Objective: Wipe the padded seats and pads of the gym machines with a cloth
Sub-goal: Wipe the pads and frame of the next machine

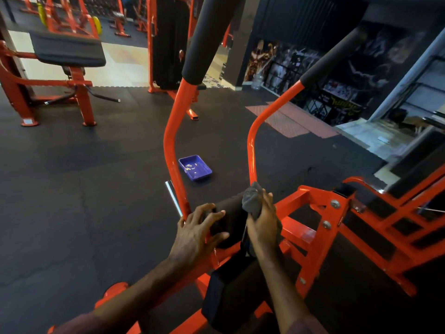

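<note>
A black roller pad lies across the orange machine frame low in the view. My left hand rests on the pad's left end with fingers spread over it. My right hand grips a bunched grey cloth and holds it against the pad's right side. Below the hands sits a black padded seat, partly hidden by my forearms. Two upright orange handles with black foam grips rise beyond the pad.
A blue plastic tray sits on the black rubber floor beyond the pad. Another orange machine with a black padded seat stands at the back left. A stairwell edge with railing drops at the right.
</note>
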